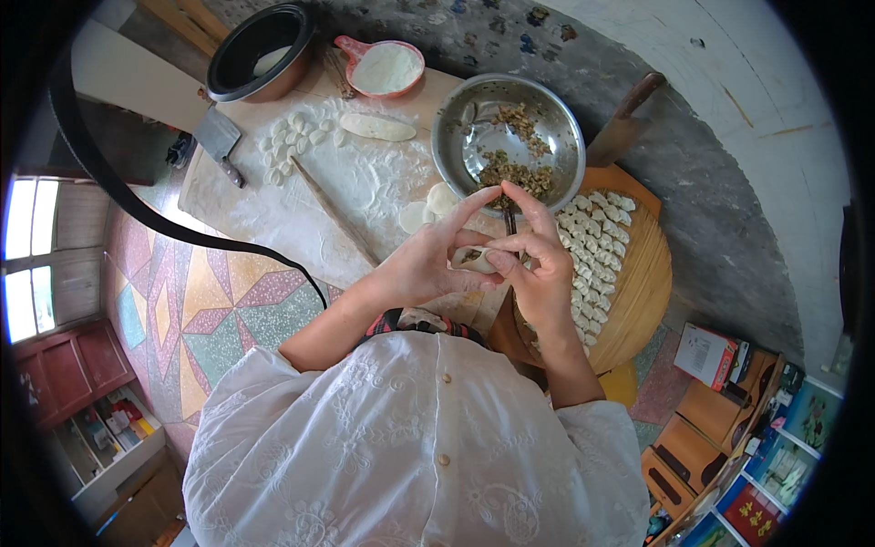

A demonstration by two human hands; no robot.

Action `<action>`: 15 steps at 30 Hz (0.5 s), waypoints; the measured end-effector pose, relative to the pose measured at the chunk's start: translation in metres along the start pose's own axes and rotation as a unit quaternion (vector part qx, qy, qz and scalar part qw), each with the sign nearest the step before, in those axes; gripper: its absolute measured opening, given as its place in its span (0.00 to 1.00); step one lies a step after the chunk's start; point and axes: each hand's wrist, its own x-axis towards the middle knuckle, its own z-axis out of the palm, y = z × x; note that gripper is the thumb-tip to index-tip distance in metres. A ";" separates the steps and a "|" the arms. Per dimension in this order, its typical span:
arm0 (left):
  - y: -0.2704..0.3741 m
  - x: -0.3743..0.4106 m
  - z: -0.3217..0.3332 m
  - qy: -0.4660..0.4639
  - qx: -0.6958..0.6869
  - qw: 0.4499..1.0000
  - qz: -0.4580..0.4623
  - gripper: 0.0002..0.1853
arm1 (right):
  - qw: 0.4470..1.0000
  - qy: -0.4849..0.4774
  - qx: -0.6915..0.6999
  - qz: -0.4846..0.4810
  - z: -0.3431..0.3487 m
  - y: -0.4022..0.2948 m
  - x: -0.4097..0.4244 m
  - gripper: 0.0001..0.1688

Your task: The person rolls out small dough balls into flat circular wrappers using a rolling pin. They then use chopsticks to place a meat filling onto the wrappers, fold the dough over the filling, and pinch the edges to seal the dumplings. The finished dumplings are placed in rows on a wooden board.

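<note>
My left hand (427,263) and my right hand (540,270) hold a partly folded dumpling (472,257) between them, its filling showing. Just beyond them stands a steel bowl (448,147) with minced filling (516,174) and the dark handle of a utensil. Flat round wrappers (442,198) lie left of the bowl. A wooden rolling pin (335,212) rests on the floured board, near small dough pieces (297,140) and a dough roll (377,127). Rows of folded dumplings (595,253) sit on a round wooden board (639,273) at the right.
A cleaver (219,140) lies at the floured board's (253,205) left edge. A black-lined pot (260,55) and a red scoop of flour (387,68) stand at the back. Another broad blade with a wooden handle (639,96) is beyond the round board. A black strap hangs at left.
</note>
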 end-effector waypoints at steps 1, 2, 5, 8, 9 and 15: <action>0.001 0.000 0.001 0.012 0.009 1.000 -0.002 0.45 | 1.000 0.010 0.001 -0.010 0.000 0.001 0.000 0.08; 0.001 0.000 0.003 0.023 0.018 1.000 -0.004 0.44 | 1.000 0.019 0.002 -0.019 0.000 0.001 0.000 0.08; 0.011 -0.001 0.004 0.050 0.074 0.996 -0.019 0.43 | 0.996 0.047 -0.053 -0.052 0.001 -0.010 0.002 0.10; 0.007 0.002 0.007 0.072 0.123 0.989 0.026 0.44 | 0.996 0.029 -0.068 -0.056 0.005 -0.019 0.008 0.13; 0.003 0.003 0.008 0.081 0.137 0.986 0.051 0.44 | 0.994 0.022 -0.080 -0.067 0.005 -0.016 0.007 0.13; 0.005 0.000 0.004 0.094 0.203 0.974 -0.030 0.26 | 0.995 0.081 -0.022 -0.057 0.007 -0.016 0.008 0.20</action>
